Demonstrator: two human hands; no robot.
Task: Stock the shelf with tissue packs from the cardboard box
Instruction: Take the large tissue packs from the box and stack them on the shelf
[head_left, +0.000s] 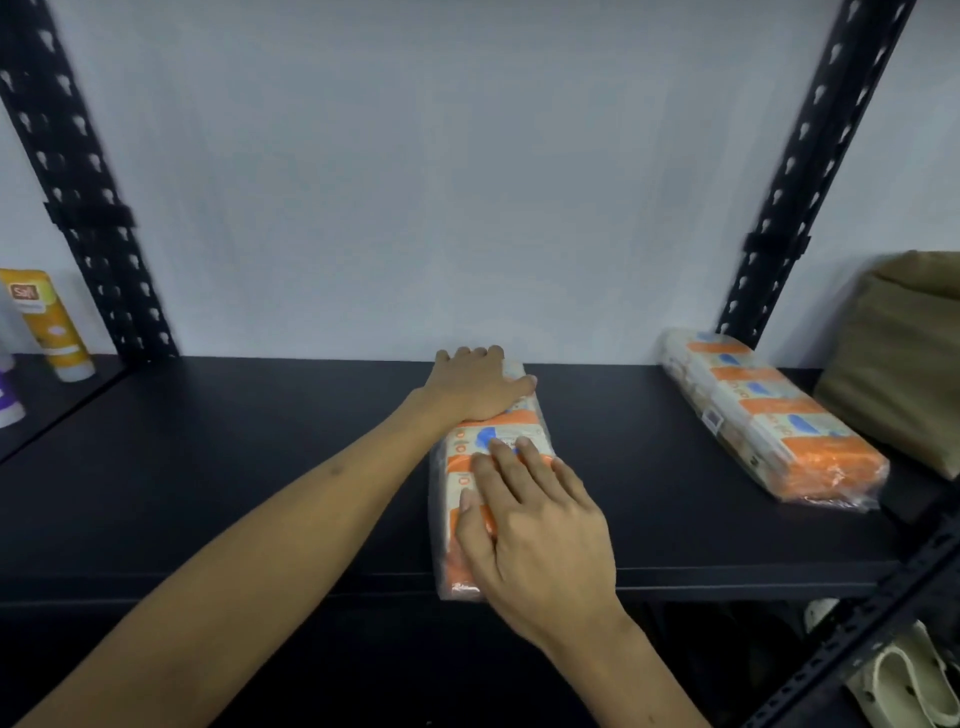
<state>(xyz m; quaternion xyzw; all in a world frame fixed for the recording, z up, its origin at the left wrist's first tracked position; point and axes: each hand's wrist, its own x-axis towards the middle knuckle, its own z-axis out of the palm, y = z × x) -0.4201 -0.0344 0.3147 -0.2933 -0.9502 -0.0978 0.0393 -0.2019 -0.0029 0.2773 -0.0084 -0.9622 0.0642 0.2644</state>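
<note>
A long orange and white tissue pack (470, 447) in clear wrap lies lengthwise on the black shelf (234, 467), its near end over the front edge. My left hand (475, 384) grips its far end by the wall. My right hand (530, 519) lies flat on its near half, fingers spread. A second tissue pack (769, 415) lies at an angle on the shelf to the right, untouched. The cardboard box is out of view.
An olive fabric bundle (904, 364) sits at the shelf's right end behind the second pack. Black perforated uprights (88, 197) (800, 171) stand at both sides. A yellow tube (49, 322) stands on the neighbouring shelf at left. Pale shoes (893, 675) sit below right.
</note>
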